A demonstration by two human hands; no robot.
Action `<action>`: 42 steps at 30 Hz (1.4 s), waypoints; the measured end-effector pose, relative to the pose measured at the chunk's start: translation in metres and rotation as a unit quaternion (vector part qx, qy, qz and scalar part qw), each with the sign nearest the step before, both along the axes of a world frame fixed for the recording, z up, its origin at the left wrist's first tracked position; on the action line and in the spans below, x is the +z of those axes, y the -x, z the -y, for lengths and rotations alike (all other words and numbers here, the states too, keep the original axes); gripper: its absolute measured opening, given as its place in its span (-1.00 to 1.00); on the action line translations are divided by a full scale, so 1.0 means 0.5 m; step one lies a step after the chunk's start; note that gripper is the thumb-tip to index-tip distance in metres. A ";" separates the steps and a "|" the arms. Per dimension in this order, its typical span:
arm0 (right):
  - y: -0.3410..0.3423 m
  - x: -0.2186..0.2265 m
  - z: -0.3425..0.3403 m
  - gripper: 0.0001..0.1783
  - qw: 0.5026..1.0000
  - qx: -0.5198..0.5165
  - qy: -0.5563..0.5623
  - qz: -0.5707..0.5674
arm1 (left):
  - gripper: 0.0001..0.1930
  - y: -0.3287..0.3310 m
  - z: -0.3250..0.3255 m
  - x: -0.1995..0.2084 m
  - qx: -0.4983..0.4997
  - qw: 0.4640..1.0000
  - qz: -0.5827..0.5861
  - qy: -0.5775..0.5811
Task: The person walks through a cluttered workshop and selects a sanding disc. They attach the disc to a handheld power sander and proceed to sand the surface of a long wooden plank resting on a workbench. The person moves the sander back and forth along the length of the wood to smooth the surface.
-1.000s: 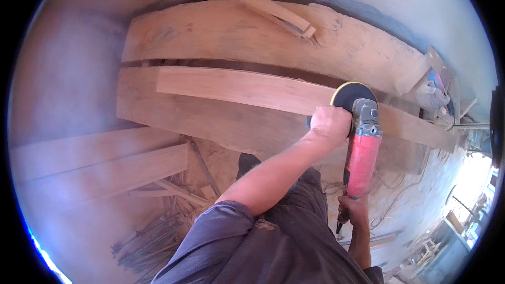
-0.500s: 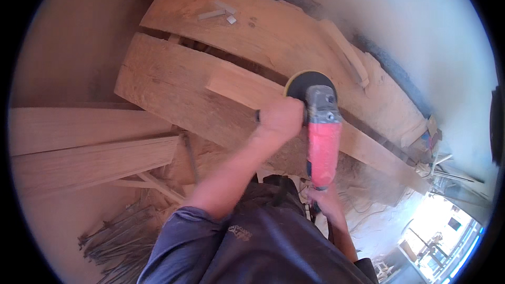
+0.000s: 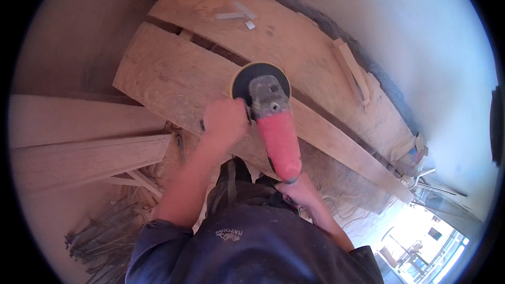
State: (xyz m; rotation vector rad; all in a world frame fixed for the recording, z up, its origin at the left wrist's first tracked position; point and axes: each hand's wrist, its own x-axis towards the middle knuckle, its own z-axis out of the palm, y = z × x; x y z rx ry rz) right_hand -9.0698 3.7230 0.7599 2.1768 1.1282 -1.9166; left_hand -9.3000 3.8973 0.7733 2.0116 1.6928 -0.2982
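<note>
A red and grey angle sander (image 3: 280,142) is in both my hands, its black, yellow-edged disc (image 3: 243,81) over the near end of a long light wooden plank (image 3: 336,139). My left hand (image 3: 226,120) is closed round the side handle, whose black end sticks out past the fist. Lower down, my right hand (image 3: 300,189) wraps the rear of the red body; part of its grip is hidden. The plank lies along the near board of a dusty wooden workbench (image 3: 163,63). The disc covers the plank's left end, and its underside cannot be seen.
On the bench's far board lie several pale strips (image 3: 230,16) and some narrow wood pieces (image 3: 351,71). A long gap splits the two boards. Large boards (image 3: 89,160) jut in at left, above a heap of thin sticks (image 3: 105,239). A wall (image 3: 421,52) runs behind the bench.
The sander and both hands have moved left along the plank, and the tool's body now tilts more. The view has shifted a little too. Both hands keep their hold.
</note>
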 end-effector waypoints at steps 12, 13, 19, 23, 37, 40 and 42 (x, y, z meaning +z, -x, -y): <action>0.016 -0.015 0.004 -0.72 0.997 -0.079 -0.019 -0.016 | -0.84 -0.003 -0.034 -0.018 0.022 0.993 0.099 -0.052; 0.030 -0.006 -0.013 -0.72 0.997 -0.073 -0.033 -0.016 | -0.84 0.009 -0.048 -0.015 0.029 0.995 0.083 -0.037; 0.049 0.044 0.009 -0.78 0.996 -0.085 -0.016 -0.016 | -0.81 0.010 0.000 0.014 0.007 0.999 0.036 0.011; 0.005 0.049 0.071 -0.62 0.996 -0.053 0.071 0.004 | -0.77 -0.028 0.060 0.003 -0.006 0.999 0.035 0.038; 0.091 0.157 0.147 -0.72 0.974 -0.216 0.058 -0.031 | -0.82 -0.059 0.091 0.043 -0.135 0.990 0.020 -0.041; 0.071 0.024 0.258 -0.71 0.967 -0.240 -0.067 -0.045 | -0.82 -0.096 0.117 0.035 -0.149 0.986 0.021 -0.074; 0.040 0.066 0.228 -0.74 0.973 -0.218 -0.059 -0.057 | -0.80 -0.116 0.115 0.037 -0.150 0.985 0.001 -0.086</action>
